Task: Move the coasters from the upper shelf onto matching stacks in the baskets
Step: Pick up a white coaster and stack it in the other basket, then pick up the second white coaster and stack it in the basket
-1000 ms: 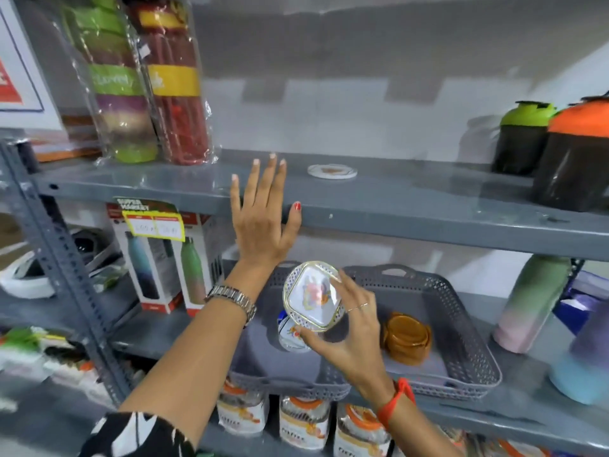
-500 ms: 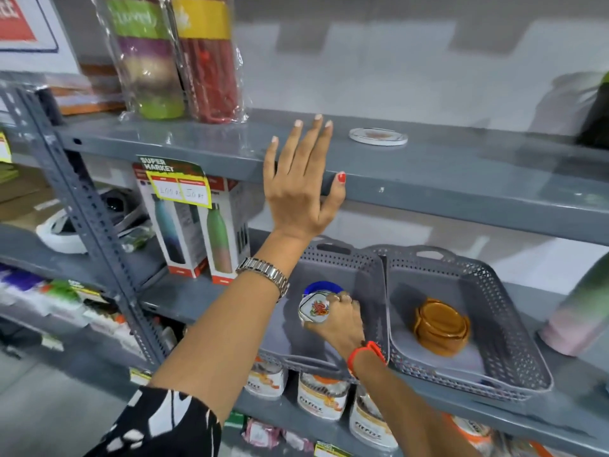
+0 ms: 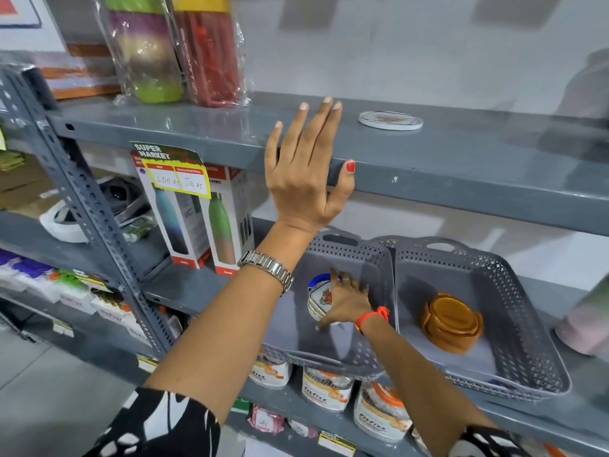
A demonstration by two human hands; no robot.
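While right hand (image 3: 346,300) seats a patterned coaster on its matching stack (image 3: 321,300) (fingers spread over it, grip unclear), left hand (image 3: 304,166) rests flat and empty on upper shelf (image 3: 461,150), likely bracing.

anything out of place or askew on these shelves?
One white coaster lies alone on the upper shelf, not yet in a basket. The white coaster stack under the right hand in the left basket looks slightly uneven. Nothing spilled or visibly damaged.
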